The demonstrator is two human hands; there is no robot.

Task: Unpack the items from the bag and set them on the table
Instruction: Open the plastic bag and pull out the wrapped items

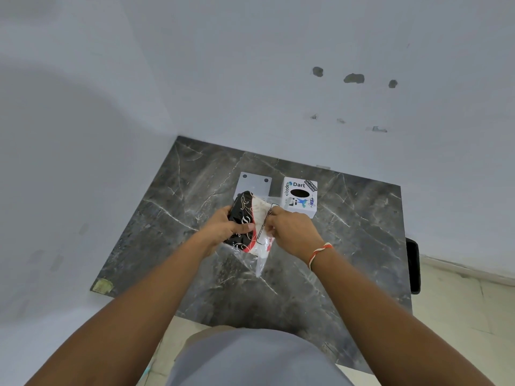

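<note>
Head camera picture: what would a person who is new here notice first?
First, the two hands in the middle: the left hand grips a folded black, red and white cloth in a clear plastic bag, and the right hand pinches the bag's edge. Just behind them, on the dark marble table, stands a white box with stickers and a dark oval hole.

We see a dark grey table (362, 232) with a polished, marble-like top veined in white, and behind it a matt painted wall (250, 65) with chipped patches. The bag (262, 260) is thin, clear, glossy plastic, crinkled around a folded cloth (242, 215) printed in black, red and cream. The white box (300, 196) looks like smooth matt card or plastic with printed stickers.
</note>
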